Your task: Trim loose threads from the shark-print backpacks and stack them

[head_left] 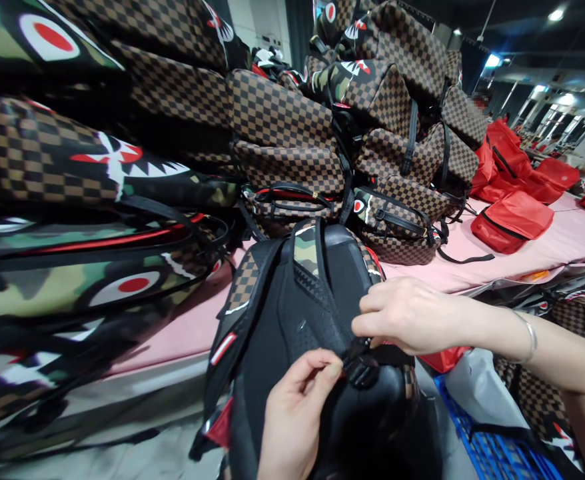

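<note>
A backpack (292,300) with a black padded back, brown checker sides and camo handle stands against the pink table's edge in front of me. My left hand (292,417) comes up from below and pinches the black plastic buckle (360,367) at the end of a shoulder strap. My right hand (407,317), a bangle on its wrist, reaches in from the right and grips the strap webbing just above that buckle. Both hands meet at the buckle.
Stacks of checkered and camo shark-mouth backpacks (282,140) fill the pink table (522,260) from the left to the back centre. Red bags (512,217) lie at the right. A blue crate (492,447) sits low right. A person stands far back right.
</note>
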{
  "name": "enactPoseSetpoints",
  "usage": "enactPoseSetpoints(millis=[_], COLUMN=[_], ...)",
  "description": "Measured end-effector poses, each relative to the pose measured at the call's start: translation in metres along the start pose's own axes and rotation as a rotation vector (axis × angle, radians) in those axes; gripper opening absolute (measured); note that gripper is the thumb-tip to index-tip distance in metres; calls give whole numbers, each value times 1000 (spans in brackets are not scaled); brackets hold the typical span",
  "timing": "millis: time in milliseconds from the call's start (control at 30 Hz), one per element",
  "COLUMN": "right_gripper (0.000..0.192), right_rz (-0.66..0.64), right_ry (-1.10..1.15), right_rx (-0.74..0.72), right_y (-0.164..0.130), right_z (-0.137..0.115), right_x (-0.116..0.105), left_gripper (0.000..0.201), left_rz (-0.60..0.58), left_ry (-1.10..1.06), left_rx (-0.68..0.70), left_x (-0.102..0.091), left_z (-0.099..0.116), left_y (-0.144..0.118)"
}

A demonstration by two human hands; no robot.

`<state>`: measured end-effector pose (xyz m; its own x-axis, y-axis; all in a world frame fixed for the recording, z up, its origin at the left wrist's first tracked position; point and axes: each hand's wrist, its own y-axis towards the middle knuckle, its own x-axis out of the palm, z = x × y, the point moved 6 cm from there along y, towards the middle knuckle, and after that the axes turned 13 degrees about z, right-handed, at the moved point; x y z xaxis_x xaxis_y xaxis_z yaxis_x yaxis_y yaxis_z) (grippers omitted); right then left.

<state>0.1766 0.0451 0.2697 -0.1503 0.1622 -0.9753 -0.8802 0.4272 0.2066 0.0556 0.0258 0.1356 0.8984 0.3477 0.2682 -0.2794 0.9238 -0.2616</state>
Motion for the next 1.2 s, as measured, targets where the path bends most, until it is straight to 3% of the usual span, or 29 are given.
enactPoseSetpoints(millis=[200, 367, 500, 633, 700, 767, 900, 1033, 1133, 1200], right_gripper=[12, 16, 18, 50, 37, 23, 27, 17, 15, 10], right_rz=[-43, 61, 286, 419, 481, 548, 508, 346, 324, 391], right_ry=[-29, 29, 361, 570, 514, 380, 63, -119, -118, -17], right_rx=[-64, -54, 227, 544, 621, 619, 498, 408, 450, 503], right_y=[11, -1, -28, -53, -59, -60, -47, -33, -31, -34], right_z=[-8, 1, 14, 6, -5, -15, -32, -47, -52, -50], right_x=[1, 1, 7, 48, 70, 83, 93, 97, 99, 95], left_gripper=[25, 31, 39, 40, 39, 39, 42, 39, 32, 25], left_rz=[-21, -53, -87, -110, -125, -129, -148, -163, -114, -59], left_ry=[18, -130, -308, -293, -207, -55, 272, 388, 203, 13], left_rx=[5, -174, -272, -283, -252, -128, 112, 64, -28, -135], left_x=[2, 4, 5, 5, 4, 0, -5, -3, 0, 1], left_z=[-3, -6, -3, 0, 0, 3, 7, -2, -4, -6], left_y=[1, 0, -2, -3, 1, 10, 31, 41, 36, 31])
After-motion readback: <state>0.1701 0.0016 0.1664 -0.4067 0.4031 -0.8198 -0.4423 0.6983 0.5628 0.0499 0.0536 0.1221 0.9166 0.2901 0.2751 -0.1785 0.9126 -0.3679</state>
